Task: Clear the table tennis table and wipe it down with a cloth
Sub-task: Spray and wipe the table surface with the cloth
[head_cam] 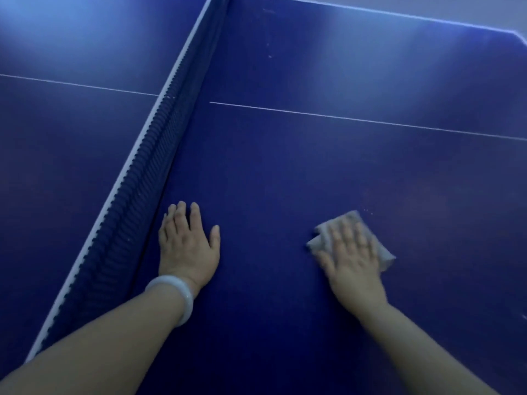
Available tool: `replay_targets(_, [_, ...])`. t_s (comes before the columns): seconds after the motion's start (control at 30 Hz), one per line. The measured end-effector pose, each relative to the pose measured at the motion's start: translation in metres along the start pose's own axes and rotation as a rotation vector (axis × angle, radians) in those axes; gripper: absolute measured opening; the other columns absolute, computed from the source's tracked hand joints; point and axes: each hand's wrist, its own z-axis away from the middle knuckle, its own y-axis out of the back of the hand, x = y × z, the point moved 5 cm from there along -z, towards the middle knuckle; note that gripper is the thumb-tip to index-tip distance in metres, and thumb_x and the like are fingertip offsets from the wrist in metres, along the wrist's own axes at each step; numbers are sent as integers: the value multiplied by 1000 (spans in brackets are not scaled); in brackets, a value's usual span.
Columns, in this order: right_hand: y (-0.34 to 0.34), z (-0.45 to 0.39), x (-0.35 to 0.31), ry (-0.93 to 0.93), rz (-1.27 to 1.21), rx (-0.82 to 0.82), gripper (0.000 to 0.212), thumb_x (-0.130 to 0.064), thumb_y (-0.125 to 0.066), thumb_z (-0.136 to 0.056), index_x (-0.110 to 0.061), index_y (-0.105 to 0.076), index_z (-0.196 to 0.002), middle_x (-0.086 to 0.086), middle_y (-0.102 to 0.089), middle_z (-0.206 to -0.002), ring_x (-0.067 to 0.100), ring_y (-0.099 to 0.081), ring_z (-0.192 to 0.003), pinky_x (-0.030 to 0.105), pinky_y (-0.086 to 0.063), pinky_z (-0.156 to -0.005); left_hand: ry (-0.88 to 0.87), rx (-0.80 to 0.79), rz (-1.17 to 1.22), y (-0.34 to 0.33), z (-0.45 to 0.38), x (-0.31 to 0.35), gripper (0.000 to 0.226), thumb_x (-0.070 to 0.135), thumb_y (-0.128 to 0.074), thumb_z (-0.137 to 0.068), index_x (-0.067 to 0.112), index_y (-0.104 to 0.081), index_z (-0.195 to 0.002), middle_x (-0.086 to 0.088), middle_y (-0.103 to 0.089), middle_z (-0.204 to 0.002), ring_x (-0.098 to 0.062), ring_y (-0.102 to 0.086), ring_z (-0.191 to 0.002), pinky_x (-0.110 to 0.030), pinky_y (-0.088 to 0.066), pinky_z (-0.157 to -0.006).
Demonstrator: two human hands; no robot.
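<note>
- Cloth [323, 233]: grey, folded small, flat on the blue tabletop [285, 166], right of the net [148, 178]. Judged soft, light, limp; best handled under a flat palm.
- Right hand [352, 259]: grip spread, fingers straight, pressing the cloth down.
- Left hand [188, 243]: grip spread flat on the tabletop just beside the net; pale bangle [174, 295] at the wrist.

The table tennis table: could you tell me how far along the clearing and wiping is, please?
Clearing looks done: nothing loose lies on the visible table. Wiping is in hand: the right hand presses a grey cloth flat, while the left hand rests beside the net. Small specks remain farther out.
</note>
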Motion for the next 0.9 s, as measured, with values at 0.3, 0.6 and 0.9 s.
replay_targets(0.3, [-24,107,-48,100,-62,-56,68,-56,-13,-97,-25,-1,-156,-3,9,-164,21,13,-150,48,7,-119,-25,11,95,1,1,-4,67,49,-35,-97,9,-23,-150,-17,-17,-158,-32,-10,-147,-47,-10,-120])
replay_targets(0.6, [-21,92,-43,140,-46,-139,68,-63,-5,-92,-36,30,-144,-12,39,-153,10,42,-137,36,34,-109,-164,21,540,29,61,30,52,18,-58,-94,4,-43,-142,-14,-31,-149,-28,-27,-141,-39,-22,-119])
replay_targets(0.9, [-21,98,-35,161,-115,-96,67,-61,-10,-95,-36,25,-147,-14,39,-151,10,39,-139,36,31,-111,-279,-80,121,-18,188,80,60,37,-15,-101,7,-16,-153,-13,-8,-161,-24,-1,-150,-42,-8,-122])
